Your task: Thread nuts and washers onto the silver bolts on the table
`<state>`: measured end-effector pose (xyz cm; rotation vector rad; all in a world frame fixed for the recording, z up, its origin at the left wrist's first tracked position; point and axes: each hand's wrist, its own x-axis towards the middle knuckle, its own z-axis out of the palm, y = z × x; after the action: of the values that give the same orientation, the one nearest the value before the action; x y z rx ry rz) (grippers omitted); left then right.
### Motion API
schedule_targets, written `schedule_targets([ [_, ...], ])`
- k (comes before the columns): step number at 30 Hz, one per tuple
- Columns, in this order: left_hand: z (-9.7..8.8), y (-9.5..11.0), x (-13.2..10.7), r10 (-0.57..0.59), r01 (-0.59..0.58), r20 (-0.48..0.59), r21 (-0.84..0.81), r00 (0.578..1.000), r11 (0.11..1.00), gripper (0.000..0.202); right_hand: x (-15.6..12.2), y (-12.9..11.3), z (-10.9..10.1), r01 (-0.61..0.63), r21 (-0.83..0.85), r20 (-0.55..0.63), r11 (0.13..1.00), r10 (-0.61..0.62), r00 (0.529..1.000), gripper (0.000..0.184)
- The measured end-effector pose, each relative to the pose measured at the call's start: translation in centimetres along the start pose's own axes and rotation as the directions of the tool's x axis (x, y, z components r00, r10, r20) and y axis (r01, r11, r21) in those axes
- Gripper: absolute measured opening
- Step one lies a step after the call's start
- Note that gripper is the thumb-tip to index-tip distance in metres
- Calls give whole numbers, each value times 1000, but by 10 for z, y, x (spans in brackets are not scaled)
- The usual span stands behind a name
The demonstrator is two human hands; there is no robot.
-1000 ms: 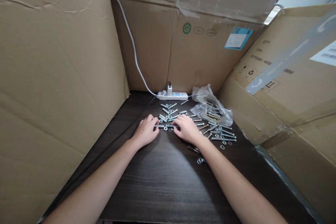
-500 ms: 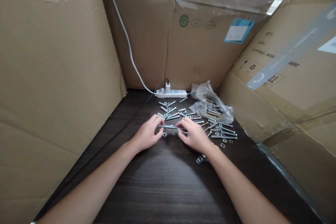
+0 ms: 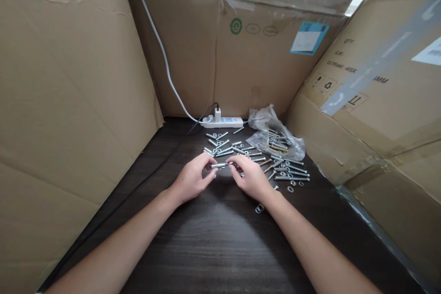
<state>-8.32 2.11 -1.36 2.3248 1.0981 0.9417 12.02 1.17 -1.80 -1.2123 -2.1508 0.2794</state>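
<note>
Though between both hands (image 3: 193, 177) (image 3: 253, 177), rod (image 3: 219, 165) ends obscure.

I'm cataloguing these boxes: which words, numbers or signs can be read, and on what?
"QTY": right-hand box
"G.W": same box
"(MM)": same box, letters before it blurred
"465X": same box
"MM": same box, past the tape
Signs, same box: glass, recycling, upward arrows
Green circled "e": back box
Too small or blurred: its two ovals, blue label, white label, tape, power strip

We've got 1 slim, silvery metal rod (image 3: 219, 165), approx. horiz., running L–R btwn both hands' fingers (image 3: 208, 177), R end partly hidden; it's nearer us vs. the power strip (image 3: 227, 122).
</note>
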Motion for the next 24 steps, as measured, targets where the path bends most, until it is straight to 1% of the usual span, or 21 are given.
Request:
schedule_targets([
  [2, 1, 0, 0, -3, 3, -1, -10, 1000, 1000, 11, -1, -4, 2, 21, 47, 2, 999, -21, 1000, 20],
  [6, 2, 2, 0, -18, 19, 34, -23, 999, 1000, 13, -3, -14, 8, 43, 111, -8, 993, -42, 999, 27],
  [9, 2, 4, 1, -35, 34, 35, 5, 999, 999, 15, -3, -18, 9, 66, 124, -24, 990, -64, 998, 26],
  [12, 1, 4, 2, -37, 37, 31, 15, 999, 999, 19, -3, -15, 7, 87, 125, -26, 988, -84, 996, 24],
  [15, 1, 2, 2, -39, 39, 32, 7, 999, 999, 19, -2, -10, 5, 77, 124, -27, 989, -74, 997, 23],
  [20, 2, 1, 2, -91, 91, 5, 36, 996, 995, 18, -2, -6, 3, 65, 116, -21, 991, -63, 998, 24],
  [22, 5, 3, 2, -75, 76, -19, 60, 997, 995, 16, -2, -8, 2, 41, 93, 0, 995, -41, 999, 25],
  [24, 9, 6, 2, -33, 35, -29, 83, 999, 996, 13, -2, -11, 1, 14, 66, 28, 998, -16, 999, 26],
])
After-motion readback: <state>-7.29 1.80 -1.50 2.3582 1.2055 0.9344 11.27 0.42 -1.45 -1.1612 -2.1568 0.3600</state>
